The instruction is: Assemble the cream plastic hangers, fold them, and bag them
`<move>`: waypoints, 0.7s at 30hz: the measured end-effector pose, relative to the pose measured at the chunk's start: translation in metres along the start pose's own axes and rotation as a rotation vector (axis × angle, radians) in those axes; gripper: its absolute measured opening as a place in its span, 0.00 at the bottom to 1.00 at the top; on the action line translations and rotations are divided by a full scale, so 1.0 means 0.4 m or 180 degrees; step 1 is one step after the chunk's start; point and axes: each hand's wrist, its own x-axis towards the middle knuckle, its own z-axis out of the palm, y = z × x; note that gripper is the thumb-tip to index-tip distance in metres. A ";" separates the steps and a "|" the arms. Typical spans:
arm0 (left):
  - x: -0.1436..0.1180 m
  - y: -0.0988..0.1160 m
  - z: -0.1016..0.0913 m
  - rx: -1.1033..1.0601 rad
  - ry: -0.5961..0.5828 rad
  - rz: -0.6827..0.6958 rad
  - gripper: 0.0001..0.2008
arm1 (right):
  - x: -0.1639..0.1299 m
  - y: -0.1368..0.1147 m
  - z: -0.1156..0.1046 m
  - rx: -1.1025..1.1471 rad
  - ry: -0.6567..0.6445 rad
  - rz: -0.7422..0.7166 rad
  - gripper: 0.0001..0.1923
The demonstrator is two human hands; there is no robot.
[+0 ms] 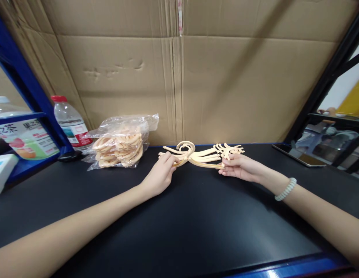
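- Your left hand [159, 175] pinches the left end of a small bunch of cream plastic hangers [201, 154], fingers closed on the thin arms just beside the hooks.
- Your right hand [238, 166] grips the right end of the same bunch, thumb and fingers closed near the notched tips.
- The bunch sits at the far middle of the black worktop [182, 227], close to the cardboard wall [179, 85]; whether it rests on the surface or is held just above it, you cannot tell.
- Its long axis runs left to right across your view, the curled hooks pointing up and back toward the cardboard.
- Risk: the arms are thin and fanned out at the right end, so an uneven pull between your hands could tangle or splay them.
- Risk: a loose pinch could let single hangers slide out onto the worktop.
- A plastic bag of more hangers [121, 144] lies near your left hand, with a water bottle [69, 121] beyond it; a wide sweep leftward could knock either.
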 end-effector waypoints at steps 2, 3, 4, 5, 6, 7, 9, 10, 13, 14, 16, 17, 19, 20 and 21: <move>0.000 -0.001 0.001 0.0008 0.0001 -0.0005 0.10 | 0.000 0.000 0.001 0.0067 0.0042 0.0043 0.10; 0.000 -0.001 0.001 0.0009 0.0003 -0.0009 0.10 | -0.001 -0.001 0.002 0.0079 0.0067 0.0055 0.11; 0.000 -0.001 0.001 0.0008 0.0008 -0.0013 0.10 | -0.002 -0.002 0.003 0.0077 0.0094 0.0055 0.10; 0.000 -0.001 0.000 0.0004 0.0012 -0.0013 0.10 | -0.003 -0.002 0.005 0.0062 0.0116 0.0046 0.10; 0.000 -0.001 0.000 0.0000 0.0017 -0.0007 0.10 | -0.004 -0.003 0.008 0.0040 0.0132 0.0026 0.09; 0.000 -0.001 0.000 -0.0004 0.0019 0.0001 0.11 | -0.005 -0.003 0.010 0.0015 0.0144 0.0000 0.09; 0.000 -0.001 0.000 -0.0009 0.0011 0.0010 0.11 | -0.007 -0.003 0.014 -0.0036 0.0158 -0.0055 0.09; 0.000 -0.001 0.000 -0.0003 0.0004 0.0010 0.11 | -0.008 -0.003 0.017 -0.0059 0.0158 -0.0085 0.09; -0.001 -0.003 0.001 0.0014 -0.0018 -0.0010 0.11 | -0.009 -0.001 0.025 -0.0115 0.0200 -0.0204 0.10; -0.001 -0.004 0.002 0.0017 -0.0024 -0.0010 0.11 | -0.009 0.000 0.028 -0.0142 0.0240 -0.0242 0.11; -0.001 -0.004 0.002 0.0007 -0.0038 -0.0005 0.11 | -0.009 0.002 0.035 -0.0227 0.0365 -0.0314 0.11; -0.001 -0.004 0.003 0.0004 -0.0042 0.0000 0.11 | -0.010 0.003 0.039 -0.0281 0.0444 -0.0348 0.11; 0.000 -0.005 0.004 0.0011 -0.0042 0.0002 0.11 | -0.010 0.006 0.047 -0.0384 0.0581 -0.0427 0.10; 0.000 -0.005 0.004 0.0020 -0.0041 0.0000 0.11 | -0.010 0.007 0.050 -0.0413 0.0628 -0.0473 0.10; 0.000 -0.005 0.004 0.0028 -0.0035 0.0001 0.11 | -0.010 0.009 0.053 -0.0431 0.0652 -0.0522 0.10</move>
